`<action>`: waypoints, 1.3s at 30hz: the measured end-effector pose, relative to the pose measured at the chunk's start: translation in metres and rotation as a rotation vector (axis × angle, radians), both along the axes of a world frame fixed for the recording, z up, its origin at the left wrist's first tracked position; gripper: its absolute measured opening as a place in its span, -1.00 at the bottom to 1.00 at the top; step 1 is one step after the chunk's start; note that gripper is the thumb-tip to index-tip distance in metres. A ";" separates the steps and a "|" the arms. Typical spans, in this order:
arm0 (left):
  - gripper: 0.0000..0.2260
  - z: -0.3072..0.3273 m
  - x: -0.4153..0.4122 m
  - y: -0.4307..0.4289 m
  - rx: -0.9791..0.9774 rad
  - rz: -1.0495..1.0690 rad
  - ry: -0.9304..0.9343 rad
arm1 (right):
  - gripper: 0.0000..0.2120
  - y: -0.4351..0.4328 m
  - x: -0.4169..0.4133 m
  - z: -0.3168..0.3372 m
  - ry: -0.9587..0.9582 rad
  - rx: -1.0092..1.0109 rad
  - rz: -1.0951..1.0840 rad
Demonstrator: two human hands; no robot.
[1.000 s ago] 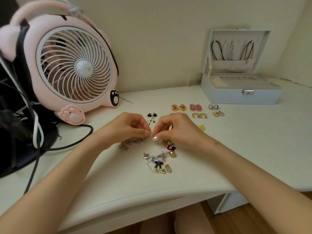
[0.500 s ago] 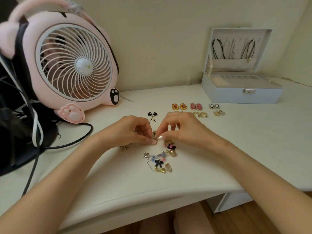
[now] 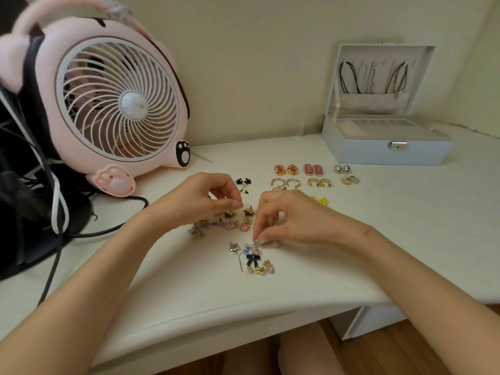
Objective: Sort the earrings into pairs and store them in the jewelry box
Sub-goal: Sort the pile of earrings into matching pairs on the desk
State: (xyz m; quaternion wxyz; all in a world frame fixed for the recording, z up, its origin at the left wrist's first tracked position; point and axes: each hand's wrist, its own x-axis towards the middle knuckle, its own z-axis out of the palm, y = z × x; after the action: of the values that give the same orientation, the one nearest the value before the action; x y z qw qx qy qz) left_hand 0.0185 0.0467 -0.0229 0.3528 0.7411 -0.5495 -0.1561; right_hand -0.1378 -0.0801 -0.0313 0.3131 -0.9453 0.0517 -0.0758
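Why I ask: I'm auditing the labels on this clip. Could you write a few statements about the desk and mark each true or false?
1. The jewelry box stands open at the far right of the desk. True.
2. The pink oval earrings are already stored in the box. False: they lie on the desk in front of it, in a row of sorted pairs.
3. The right hand pinches a small earring at its fingertips. True.
4. The left hand lies flat on the fan. False: its fingers are curled above the unsorted pile, clear of the fan.
5. Necklaces hang inside the box's lid. True.
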 end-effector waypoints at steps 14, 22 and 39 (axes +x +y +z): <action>-0.94 0.004 0.004 0.001 -0.118 0.139 0.064 | -0.90 0.006 -0.002 -0.004 0.008 0.016 0.072; -0.92 0.008 0.004 0.003 -0.083 0.150 0.076 | -0.90 -0.001 -0.002 -0.002 -0.025 0.040 0.016; -0.84 0.038 -0.031 0.026 0.214 -0.149 -0.075 | -0.85 0.009 -0.023 -0.016 -0.056 0.009 0.128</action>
State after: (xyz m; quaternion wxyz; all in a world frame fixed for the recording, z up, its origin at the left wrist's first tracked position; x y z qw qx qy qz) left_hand -0.0120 0.0724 0.0155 0.2382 0.7369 -0.5962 -0.2117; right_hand -0.1610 -0.0708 -0.0473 0.3229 -0.9427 -0.0174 -0.0816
